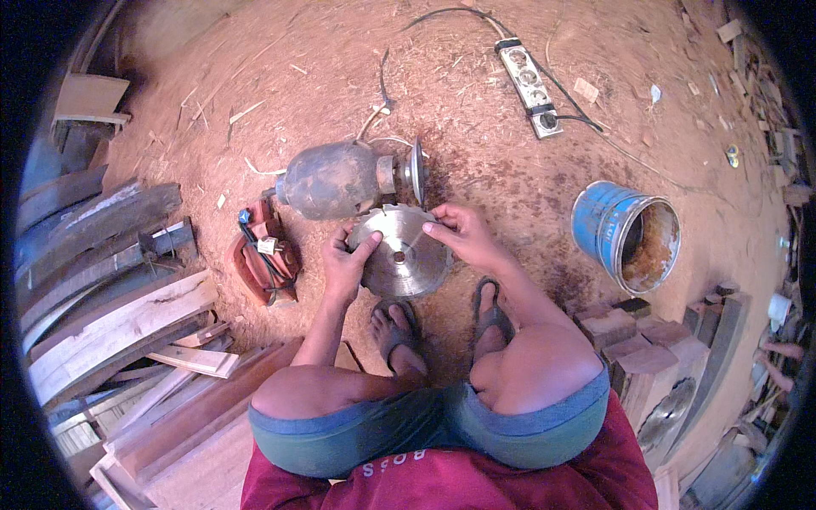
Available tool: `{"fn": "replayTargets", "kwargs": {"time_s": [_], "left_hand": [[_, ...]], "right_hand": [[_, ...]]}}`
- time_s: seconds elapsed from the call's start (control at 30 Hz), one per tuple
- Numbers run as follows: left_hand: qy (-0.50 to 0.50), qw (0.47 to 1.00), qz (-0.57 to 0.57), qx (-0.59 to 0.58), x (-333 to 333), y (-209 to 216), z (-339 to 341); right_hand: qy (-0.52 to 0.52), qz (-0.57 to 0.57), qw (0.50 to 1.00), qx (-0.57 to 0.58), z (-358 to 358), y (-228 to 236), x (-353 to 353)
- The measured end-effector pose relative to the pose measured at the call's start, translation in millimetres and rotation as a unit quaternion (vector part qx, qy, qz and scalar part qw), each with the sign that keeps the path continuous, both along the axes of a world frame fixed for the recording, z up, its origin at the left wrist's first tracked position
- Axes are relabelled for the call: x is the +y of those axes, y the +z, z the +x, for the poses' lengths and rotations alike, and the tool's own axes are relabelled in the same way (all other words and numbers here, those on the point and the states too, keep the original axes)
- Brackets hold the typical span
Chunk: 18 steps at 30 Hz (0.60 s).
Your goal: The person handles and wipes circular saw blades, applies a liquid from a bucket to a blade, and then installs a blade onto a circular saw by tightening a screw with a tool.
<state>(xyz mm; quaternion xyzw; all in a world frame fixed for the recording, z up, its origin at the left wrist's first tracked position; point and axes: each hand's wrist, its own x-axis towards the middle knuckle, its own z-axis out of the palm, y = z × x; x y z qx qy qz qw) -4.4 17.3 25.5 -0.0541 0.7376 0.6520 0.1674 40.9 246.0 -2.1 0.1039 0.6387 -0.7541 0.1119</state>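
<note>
- A reddish-brown dirt floor point(510, 246) is spreading across the scene, with wood chips lying scattered over it and dark spots showing right of the centre.
- In the middle, just beyond the person's feet, a toothed circular saw blade point(404, 270) is facing upward between the two hands.
- The left hand point(342, 268) is grasping the blade's left edge, its thumb pressing on the upper face.
- The right hand point(463, 236) is pinching the far right part of the rim, its thumb lying on the face.
- Just beyond the blade, a dusty grey electric motor point(331, 180) is lying on its side, its shaft carrying a thin grinding disc point(416, 174) at the right end; whether disc and blade are touching, I cannot tell.
- Left of the left hand, a red power tool point(268, 259) is resting with a black cord bunched over it.
- Far right, a white power strip point(523, 76) is lying with a black plug sitting in its near end.
- To the right, a blue bucket point(599, 223) is standing tilted in view, its rusty inside showing.
- Wooden boards point(127, 327) are piling up along the left; wooden blocks point(650, 344) are standing near right.
- Sandals point(399, 336) are covering both feet.
</note>
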Motion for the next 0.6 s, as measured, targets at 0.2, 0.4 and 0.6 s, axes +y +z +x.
{"fn": "replayTargets", "kwargs": {"time_s": [0.2, 0.4, 0.6], "left_hand": [[-0.034, 0.998, -0.040, -0.024, -2, 5, -4], [0.009, 0.997, -0.021, -0.075, -3, -15, 3], [0.012, 0.998, -0.046, -0.052, 3, -13, 3]], "right_hand": [[0.008, 0.007, 1.000, -0.019, 9, -14, 2], [-0.003, -0.019, 0.999, -0.051, 6, -26, -4], [-0.006, 0.018, 0.999, -0.046, 3, -28, -4]]}}
